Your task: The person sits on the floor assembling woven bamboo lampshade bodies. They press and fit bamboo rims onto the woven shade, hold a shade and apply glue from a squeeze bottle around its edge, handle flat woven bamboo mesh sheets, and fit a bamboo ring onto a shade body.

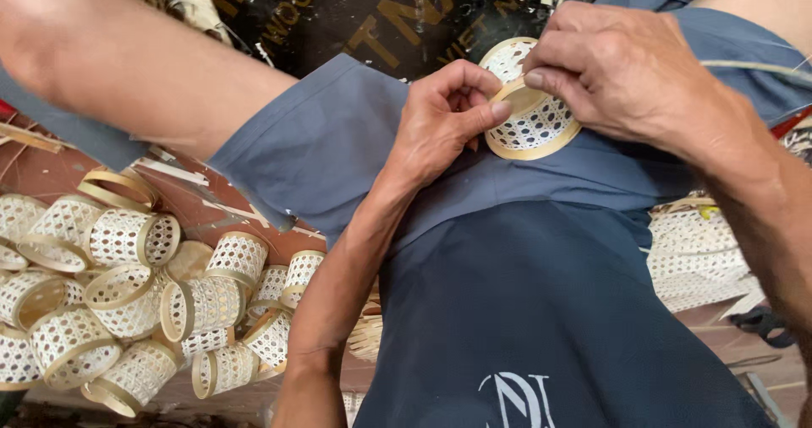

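Note:
A small round woven cane basket [534, 123] with a pale bamboo rim rests on my lap over blue-grey shorts [338, 132]. My left hand [441, 115] pinches its left edge between thumb and fingers. My right hand [622, 68] covers its upper right side, with the thumb pressing a thin bamboo band [518, 98] onto the weave. Part of the basket is hidden under my right hand.
A heap of several similar small woven cylinders [127, 293] lies on the reddish floor at lower left. More woven cane pieces [695, 255] sit at the right by my leg. Loose bamboo strips [30, 139] lie at the far left. A dark printed sheet [355, 9] spreads ahead.

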